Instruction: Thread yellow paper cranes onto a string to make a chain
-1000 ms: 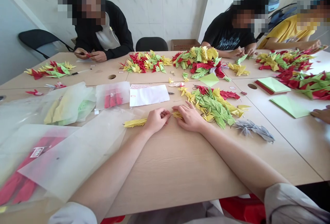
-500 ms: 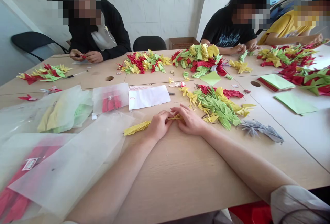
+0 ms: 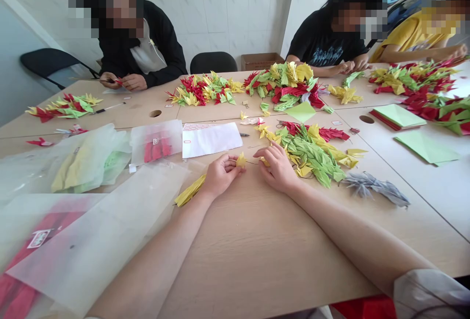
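Your left hand [image 3: 219, 176]: resting on the table [image 3: 257, 250], thumb and forefinger pinched on a small yellow folded paper piece [image 3: 241, 160], which stands just past your fingertips.
Yellow strand [image 3: 189, 192]: a long run of stacked yellow folded pieces, lying under the heel of your left hand and trailing out to the left of your fingers.
Your right hand [image 3: 278, 167]: palm down on the table, fingers curled on another yellow piece [image 3: 265, 161] at their tips; whether it is truly gripped you cannot tell from this angle.
Between your fingertips: a thin dark thread seems to run from one hand to the other, too fine to be sure.
Just right of your right fingers: a heap of green, yellow and red folded pieces [image 3: 312, 150], touching the hand's far side.
Further right, near your forearm: a grey strand of folded pieces [image 3: 374, 188].
Beyond your left fingers: a white sheet of paper [image 3: 211, 139] and a clear bag holding red paper [image 3: 156, 140].
Left of your left arm: large translucent bags [image 3: 95, 231], overlapping.
Across the table: three other people, their hands busy with similar coloured paper piles.
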Demonstrator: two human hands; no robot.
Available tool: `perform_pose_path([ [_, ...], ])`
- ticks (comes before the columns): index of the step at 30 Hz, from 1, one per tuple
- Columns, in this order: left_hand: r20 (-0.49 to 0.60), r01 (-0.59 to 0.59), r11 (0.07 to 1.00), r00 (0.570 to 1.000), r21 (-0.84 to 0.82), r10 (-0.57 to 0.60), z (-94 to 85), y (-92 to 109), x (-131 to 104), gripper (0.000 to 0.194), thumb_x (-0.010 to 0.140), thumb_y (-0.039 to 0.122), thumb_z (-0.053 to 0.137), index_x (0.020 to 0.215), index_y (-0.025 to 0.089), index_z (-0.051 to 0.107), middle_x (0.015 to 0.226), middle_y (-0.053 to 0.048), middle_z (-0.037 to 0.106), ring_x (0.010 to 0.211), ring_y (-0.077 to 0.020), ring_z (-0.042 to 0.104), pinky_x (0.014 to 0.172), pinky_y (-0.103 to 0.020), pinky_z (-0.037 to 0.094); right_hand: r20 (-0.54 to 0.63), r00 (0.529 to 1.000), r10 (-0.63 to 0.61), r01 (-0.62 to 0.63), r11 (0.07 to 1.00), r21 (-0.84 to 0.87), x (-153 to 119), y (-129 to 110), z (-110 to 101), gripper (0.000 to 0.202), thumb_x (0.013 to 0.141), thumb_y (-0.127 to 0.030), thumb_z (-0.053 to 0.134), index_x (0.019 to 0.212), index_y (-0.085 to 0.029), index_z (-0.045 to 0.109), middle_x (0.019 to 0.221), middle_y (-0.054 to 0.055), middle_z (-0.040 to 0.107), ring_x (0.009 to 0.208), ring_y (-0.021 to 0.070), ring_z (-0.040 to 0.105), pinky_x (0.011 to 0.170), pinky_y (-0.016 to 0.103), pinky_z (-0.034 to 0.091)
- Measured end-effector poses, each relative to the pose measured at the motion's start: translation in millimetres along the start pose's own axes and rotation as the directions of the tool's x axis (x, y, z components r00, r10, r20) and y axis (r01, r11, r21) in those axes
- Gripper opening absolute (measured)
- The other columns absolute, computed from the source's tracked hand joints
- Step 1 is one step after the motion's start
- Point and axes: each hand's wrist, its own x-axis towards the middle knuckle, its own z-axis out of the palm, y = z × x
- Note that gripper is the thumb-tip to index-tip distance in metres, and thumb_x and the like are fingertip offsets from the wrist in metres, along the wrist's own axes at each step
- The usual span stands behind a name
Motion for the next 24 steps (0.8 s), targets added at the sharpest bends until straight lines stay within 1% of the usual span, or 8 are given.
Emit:
perform_pose_path([
  [3,0.076,0.029,0.997,0.997,-0.072,-0.024,-1.5,7.5,-3.4,0.051,0.073,0.034,0.080,0.114,0.017,0.054,0.089,-0.007,0.076,0.086,-0.0222,0.075,0.077,-0.033,0.059,0.003,1.000,0.004,-0.004,0.994,0.108,1.3,-4.2,4.9,0.015,0.094,-0.016,0.046,0.103,-0.024,0.054,0.096,0.005,0.068,0.093,0.0217,0.062,0.107,0.049,0.038],
  [5,0.121,0.018,0.996,0.993,-0.082,-0.008,-2.4,9.6,-5.2,0.055,0.074,0.032,0.080,0.119,0.017,0.052,0.089,-0.008,0.077,0.087,-0.0223,0.075,0.078,-0.033,0.059,0.021,0.999,0.045,-0.048,0.985,0.166,1.1,-6.3,7.8,0.012,0.096,-0.019,0.047,0.104,-0.023,0.055,0.099,0.007,0.068,0.095,0.0223,0.062,0.097,0.044,0.047],
  [7,0.144,-0.009,0.997,0.989,-0.082,0.021,-2.7,9.1,-6.5,0.055,0.075,0.031,0.079,0.121,0.017,0.052,0.093,-0.009,0.077,0.089,-0.0226,0.074,0.082,-0.034,0.058,0.043,0.995,0.093,-0.100,0.973,0.208,0.3,-7.5,8.9,0.012,0.096,-0.021,0.049,0.106,-0.023,0.055,0.100,0.008,0.068,0.096,0.0228,0.062,0.088,0.041,0.050],
  [9,0.151,-0.043,0.997,0.987,-0.065,0.052,-2.4,7.1,-7.5,0.055,0.076,0.031,0.078,0.123,0.016,0.053,0.096,-0.011,0.077,0.093,-0.0231,0.074,0.087,-0.035,0.056,0.045,0.994,0.102,-0.109,0.968,0.225,-0.6,-8.0,8.4,0.011,0.096,-0.023,0.050,0.105,-0.023,0.055,0.098,0.007,0.069,0.096,0.0230,0.062,0.091,0.042,0.049],
  [12,0.157,-0.082,0.996,0.984,-0.017,0.084,-1.0,4.6,-9.0,0.052,0.079,0.031,0.075,0.125,0.017,0.055,0.101,-0.012,0.077,0.098,-0.0235,0.073,0.092,-0.036,0.054,0.032,0.998,0.052,-0.058,0.974,0.221,-1.2,-8.6,6.2,0.007,0.095,-0.027,0.056,0.101,-0.024,0.056,0.093,0.005,0.069,0.095,0.0234,0.061,0.096,0.045,0.046],
  [18,0.154,-0.077,0.997,0.985,-0.022,0.080,-1.0,6.1,-9.3,0.051,0.080,0.031,0.074,0.125,0.016,0.056,0.106,-0.013,0.076,0.099,-0.0253,0.073,0.089,-0.035,0.056,0.099,0.994,-0.050,0.028,0.975,0.218,-0.9,-10.3,4.7,0.017,0.090,-0.031,0.065,0.102,-0.023,0.057,0.097,0.005,0.067,0.093,0.0217,0.061,0.098,0.044,0.043],
  [22,0.163,-0.076,0.997,0.984,-0.014,0.077,-3.3,6.0,-7.7,0.050,0.082,0.028,0.072,0.128,0.016,0.056,0.106,-0.013,0.076,0.100,-0.0251,0.072,0.089,-0.035,0.055,0.106,0.994,0.002,-0.025,0.975,0.221,-1.4,-8.7,4.9,0.010,0.088,-0.021,0.064,0.097,-0.023,0.059,0.095,0.005,0.066,0.096,0.0226,0.059,0.090,0.040,0.046],
  [24,0.169,-0.080,0.997,0.983,0.008,0.078,-4.2,5.2,-7.3,0.049,0.083,0.026,0.069,0.129,0.016,0.057,0.107,-0.013,0.076,0.100,-0.0245,0.072,0.090,-0.034,0.054,0.104,0.995,0.000,-0.024,0.973,0.228,-1.8,-7.5,5.0,0.013,0.086,-0.014,0.063,0.094,-0.023,0.059,0.095,0.004,0.065,0.096,0.0221,0.059,0.088,0.039,0.045],
])
